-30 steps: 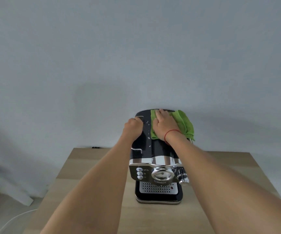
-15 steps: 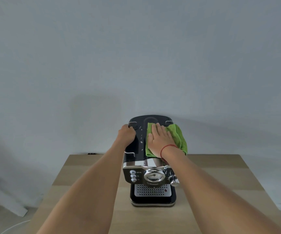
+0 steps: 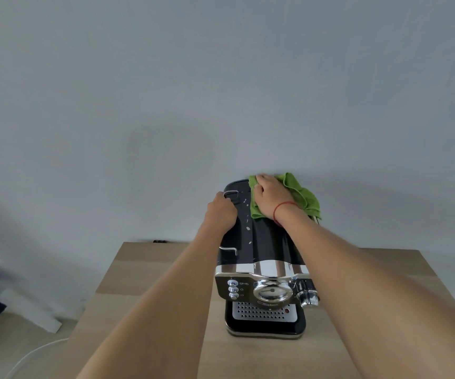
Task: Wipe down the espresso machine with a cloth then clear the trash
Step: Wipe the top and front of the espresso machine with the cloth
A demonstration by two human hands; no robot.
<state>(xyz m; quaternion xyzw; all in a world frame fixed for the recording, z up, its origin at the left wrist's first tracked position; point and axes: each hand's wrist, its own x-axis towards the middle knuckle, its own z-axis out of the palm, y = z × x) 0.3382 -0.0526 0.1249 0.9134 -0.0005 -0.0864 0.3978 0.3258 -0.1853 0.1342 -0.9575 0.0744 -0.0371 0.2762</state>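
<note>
Surface: light wood, set against the grey wall; carries the espresso machine.
Left grip: my fingers curl over the machine's upper left edge and hold it.
Espresso machine: black and chrome, upright mid-surface, control panel facing me.
Right grip: my hand lies palm down, fingers extended, pressing the cloth onto the rear of the top.
Cloth: green, bunched, overhanging the top's right edge.

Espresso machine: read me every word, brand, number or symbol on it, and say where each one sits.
No text is readable on the espresso machine.
Badge under the pressure gauge: lettering, too blurred to read.
Symbols beside the three round buttons: too small to make out.
Pressure gauge face: no legible numbers.
</note>
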